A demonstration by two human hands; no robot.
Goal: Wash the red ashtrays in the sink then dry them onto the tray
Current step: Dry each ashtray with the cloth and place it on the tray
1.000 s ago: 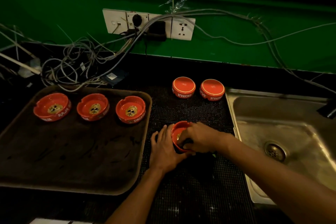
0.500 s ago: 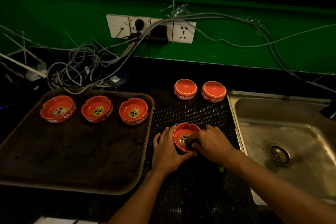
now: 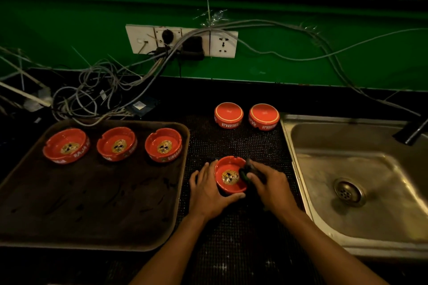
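Presently, I wipe one ashtray [image 3: 230, 177] on the mat [image 3: 236, 143].
Left hand [image 3: 209, 194] cups its side; right hand [image 3: 269, 186] pinches a dark cloth [image 3: 246, 172] inside it.

- Only two forearms and hands are seen, coming in from the bottom edge.
- Left hand [image 3: 208, 190]: bare, no ring or glove to be spotted.
- Right hand [image 3: 269, 186]: bare too.
- No sleeves are worn below the elbow; both wrists are bare.
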